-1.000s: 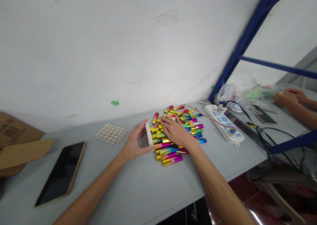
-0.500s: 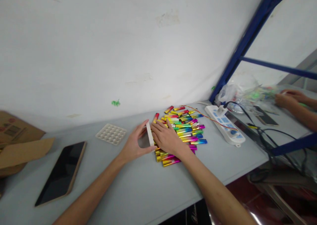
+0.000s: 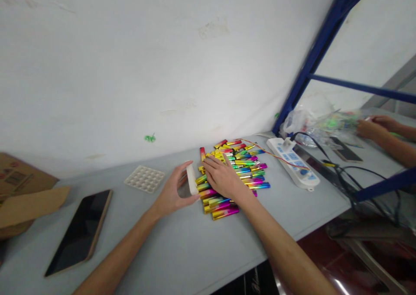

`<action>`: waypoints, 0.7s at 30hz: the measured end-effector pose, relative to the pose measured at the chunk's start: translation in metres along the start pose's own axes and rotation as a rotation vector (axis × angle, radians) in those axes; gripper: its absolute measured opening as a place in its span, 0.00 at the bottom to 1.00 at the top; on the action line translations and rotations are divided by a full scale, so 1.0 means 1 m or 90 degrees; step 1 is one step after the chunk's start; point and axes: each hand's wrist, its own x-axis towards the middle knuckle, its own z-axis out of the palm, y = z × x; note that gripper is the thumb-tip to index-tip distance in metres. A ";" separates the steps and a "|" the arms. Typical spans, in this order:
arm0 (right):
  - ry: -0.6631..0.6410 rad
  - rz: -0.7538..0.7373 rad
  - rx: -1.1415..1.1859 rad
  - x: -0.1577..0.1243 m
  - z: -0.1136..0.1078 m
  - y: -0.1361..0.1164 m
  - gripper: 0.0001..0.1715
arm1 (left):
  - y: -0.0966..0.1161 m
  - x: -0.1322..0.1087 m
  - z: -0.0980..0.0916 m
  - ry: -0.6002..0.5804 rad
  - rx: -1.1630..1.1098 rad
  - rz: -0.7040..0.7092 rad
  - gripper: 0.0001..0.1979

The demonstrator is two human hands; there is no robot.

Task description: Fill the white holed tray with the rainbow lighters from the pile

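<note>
My left hand point(image 3: 172, 191) grips a small white tray point(image 3: 192, 180) by its ends, thumb at the near end and fingers at the far end. The tray stands on edge, tilted, against the left side of a pile of shiny multicoloured tubes point(image 3: 251, 182) that look like lighters. Over that pile lies my right hand point(image 3: 222, 176), palm down, its fingers stretched toward the tray and touching the tubes. Its thumb is hidden underneath. Several tube ends point at the tray between both hands.
A white tray with round hollows point(image 3: 144, 179) lies left of my hands, beyond a dark phone point(image 3: 79, 232). An open cardboard box point(image 3: 29, 199) stands far left. At right are a power strip point(image 3: 292, 163), cables, a blue metal frame point(image 3: 312, 65) and another person's hands point(image 3: 373, 128).
My left hand has shifted slightly left and turned the tray, so more of its broad side shows. More tube ends show between the tray and my right hand.
</note>
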 end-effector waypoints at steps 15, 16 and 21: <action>-0.054 -0.050 -0.026 -0.003 0.016 -0.017 0.22 | 0.005 0.001 -0.008 0.005 0.091 0.029 0.44; -0.052 -0.050 -0.028 -0.003 0.017 -0.016 0.22 | 0.007 0.001 -0.011 0.005 0.119 0.032 0.43; -0.046 -0.046 -0.032 -0.005 0.019 -0.015 0.23 | 0.024 -0.002 -0.021 0.009 0.236 0.045 0.40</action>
